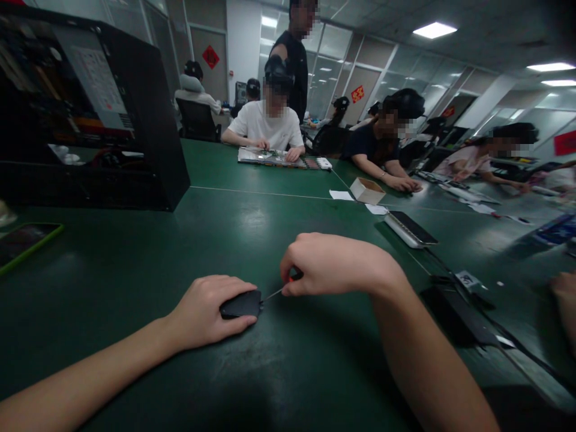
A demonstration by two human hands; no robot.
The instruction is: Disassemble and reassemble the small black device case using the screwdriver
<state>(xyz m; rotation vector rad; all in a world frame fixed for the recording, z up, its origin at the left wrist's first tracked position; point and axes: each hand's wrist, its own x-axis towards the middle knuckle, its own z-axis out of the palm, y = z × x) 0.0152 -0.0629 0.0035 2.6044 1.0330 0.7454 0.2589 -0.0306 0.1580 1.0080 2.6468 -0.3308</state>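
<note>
My left hand (215, 310) is closed around a small black box-shaped piece (242, 305) on the green tabletop, fingers along its far side and thumb along its near side. Short dark prongs or clips seem to stick out of its right end. In my right hand (315, 264), wrist bent, is a screwdriver (273, 294) with a thin metal shaft and a red and black handle, mostly hidden by the fingers. The shaft slants down to the left, and its tip is at or near the black piece's right end; contact cannot be made out.
A large open black computer case (168, 138) stands at left, beside a green-edged phone (31, 243). Right of my hands lie a power strip (407, 229), cables and a black box (463, 315). A small carton (368, 191) is farther back. Several people work around the table (252, 240).
</note>
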